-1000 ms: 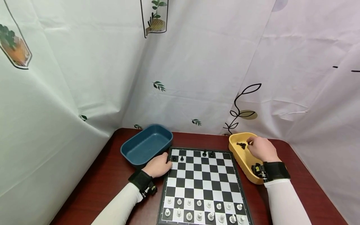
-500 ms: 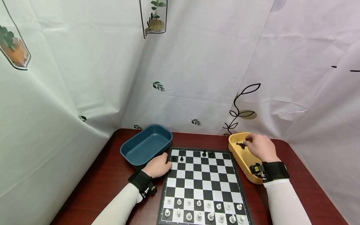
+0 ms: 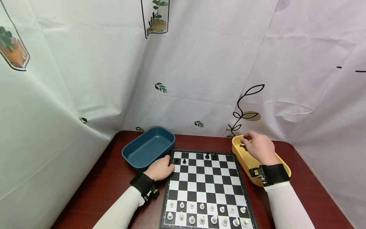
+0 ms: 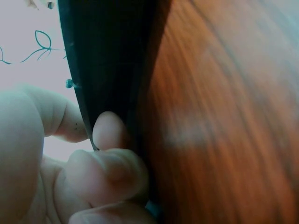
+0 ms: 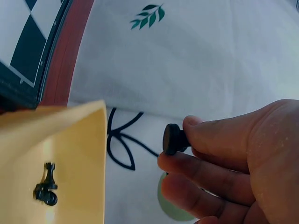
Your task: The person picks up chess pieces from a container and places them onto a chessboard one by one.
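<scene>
My left hand (image 3: 160, 168) grips the left edge of the chessboard (image 3: 206, 178), with thumb and fingers on its dark rim in the left wrist view. My right hand (image 3: 260, 148) is over the far end of the yellow tray (image 3: 243, 160). Between its thumb and index finger it pinches a black chess piece (image 5: 172, 139), base turned toward the wrist camera; its top is hidden. A few other black pieces (image 5: 46, 186) lie in the tray. Several black pieces (image 3: 207, 156) stand at the board's far side, and white pieces (image 3: 202, 206) fill two near rows.
A blue tray (image 3: 128, 158) stands behind my left hand, close to the board's far left corner. Beyond the back edge of the reddish-brown table (image 3: 94, 197) hangs a white patterned cloth (image 3: 200, 79).
My right hand has risen and moved left above the yellow tray, bringing the pinched black chess piece with it. My left hand stays at the board's edge.
</scene>
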The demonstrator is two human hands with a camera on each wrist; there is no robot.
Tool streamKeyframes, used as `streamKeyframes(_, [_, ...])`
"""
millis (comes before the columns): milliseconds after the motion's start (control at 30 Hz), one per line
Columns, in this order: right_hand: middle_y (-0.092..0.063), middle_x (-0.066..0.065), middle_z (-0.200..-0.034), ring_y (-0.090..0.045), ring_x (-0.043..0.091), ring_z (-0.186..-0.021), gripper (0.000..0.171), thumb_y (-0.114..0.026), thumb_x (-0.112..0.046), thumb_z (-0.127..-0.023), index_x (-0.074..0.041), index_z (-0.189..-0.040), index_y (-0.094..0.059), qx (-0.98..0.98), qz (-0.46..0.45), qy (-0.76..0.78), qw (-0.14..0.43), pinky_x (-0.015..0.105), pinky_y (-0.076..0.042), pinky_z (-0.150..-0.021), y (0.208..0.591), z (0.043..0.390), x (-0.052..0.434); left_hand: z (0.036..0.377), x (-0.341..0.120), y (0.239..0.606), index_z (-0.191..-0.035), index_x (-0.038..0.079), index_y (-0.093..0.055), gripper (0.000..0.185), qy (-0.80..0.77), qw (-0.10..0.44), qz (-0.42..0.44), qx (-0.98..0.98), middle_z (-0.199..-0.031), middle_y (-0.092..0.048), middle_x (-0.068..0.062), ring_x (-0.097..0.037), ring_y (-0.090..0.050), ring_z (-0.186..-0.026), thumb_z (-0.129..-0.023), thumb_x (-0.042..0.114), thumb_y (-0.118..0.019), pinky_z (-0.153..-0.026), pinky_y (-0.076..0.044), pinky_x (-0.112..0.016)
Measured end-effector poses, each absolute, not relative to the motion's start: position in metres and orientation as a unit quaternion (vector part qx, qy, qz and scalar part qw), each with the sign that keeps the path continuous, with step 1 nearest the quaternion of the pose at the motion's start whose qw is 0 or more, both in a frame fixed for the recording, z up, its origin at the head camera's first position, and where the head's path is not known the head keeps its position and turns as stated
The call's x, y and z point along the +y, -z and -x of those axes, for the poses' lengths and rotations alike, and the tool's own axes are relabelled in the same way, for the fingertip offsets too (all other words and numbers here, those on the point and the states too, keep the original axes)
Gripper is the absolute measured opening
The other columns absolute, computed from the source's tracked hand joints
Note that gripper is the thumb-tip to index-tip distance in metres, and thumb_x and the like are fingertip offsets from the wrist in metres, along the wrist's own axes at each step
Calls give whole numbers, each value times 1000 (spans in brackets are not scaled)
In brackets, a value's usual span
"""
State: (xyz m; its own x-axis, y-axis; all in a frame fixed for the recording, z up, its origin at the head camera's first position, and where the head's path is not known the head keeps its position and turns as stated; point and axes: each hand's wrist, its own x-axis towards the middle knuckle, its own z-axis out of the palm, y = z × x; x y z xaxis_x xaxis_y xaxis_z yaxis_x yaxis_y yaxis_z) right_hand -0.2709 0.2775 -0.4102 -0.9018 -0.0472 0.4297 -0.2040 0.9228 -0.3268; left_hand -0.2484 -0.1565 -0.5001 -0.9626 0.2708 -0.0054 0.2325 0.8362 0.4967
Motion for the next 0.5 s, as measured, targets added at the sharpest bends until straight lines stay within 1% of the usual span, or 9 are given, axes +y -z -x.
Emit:
streamKeyframes(133, [-80, 11, -91, -71, 31, -74, 19, -81, -24, -101, -7, -108, -79, -951, -82, -190, 230, 44, -48, -59, 411, 269, 269, 248, -156, 501, -133, -3, -65, 42, -253, 38, -130, 958, -105, -70, -10, -19, -62, -81, -103, 26, -58, -81, -54, -43])
streamKeyframes(300, [-80, 9, -91, -68, 26, -71, 19, -81, -24, -103, -6, -110, -80, -946, -110, -188, 239, 42, -48, -61, 411, 267, 254, 248, -156, 499, -132, -4, -65, 41, -256, 36, -131, 957, -104, -70, -10, -20, -62, -81, -103, 25, -58, -80, -54, -44])
streamKeyframes(367, [-78, 8, -85, -65, 23, -67, 19, -82, -23, -102, -6, -108, -80, -946, -118, -181, 242, 41, -47, -61, 411, 266, 248, 248, -156, 498, -132, -4, -65, 41, -255, 37, -132, 957, -104, -69, -10, -20, -62, -81, -103, 25, -58, -80, -53, -43])
streamKeyframes(500, [-72, 4, -74, -57, 19, -59, 21, -86, -23, -98, -5, -108, -80, -941, -141, -165, 261, 37, -41, -56, 414, 266, 235, 249, -157, 500, -132, -3, -65, 41, -255, 37, -130, 957, -101, -69, -9, -19, -61, -81, -104, 26, -57, -80, -53, -43])
